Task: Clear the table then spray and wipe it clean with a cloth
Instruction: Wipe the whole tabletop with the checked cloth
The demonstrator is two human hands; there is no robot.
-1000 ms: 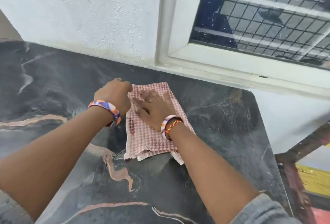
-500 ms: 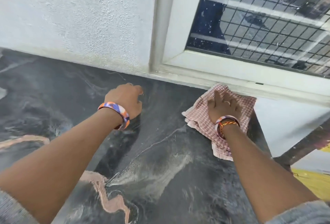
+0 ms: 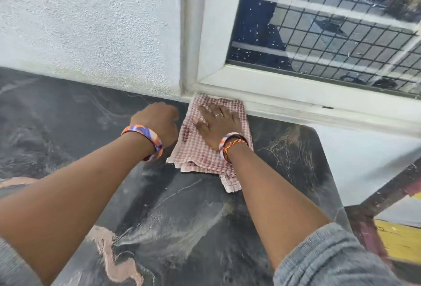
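Observation:
A pink-and-white checked cloth [image 3: 200, 149] lies folded on the dark marble table [image 3: 159, 217], up against the white window frame at the back. My right hand [image 3: 218, 126] presses flat on the cloth, fingers spread and straight, a ring on one finger. My left hand [image 3: 157, 121] sits just left of the cloth with its fingers curled under; its knuckles rest on the table and nothing shows inside it. Pale wet streaks mark the tabletop in front of the cloth.
A white textured wall [image 3: 91, 23] runs along the table's back edge. A window with a wire grille [image 3: 330, 23] sits behind the cloth. The table's right edge [image 3: 330, 171] drops off to a dark frame and a yellow surface [image 3: 398, 240].
My right hand slid the cloth from the middle to the back right corner, then back left along the window frame. My left hand stayed curled on the table.

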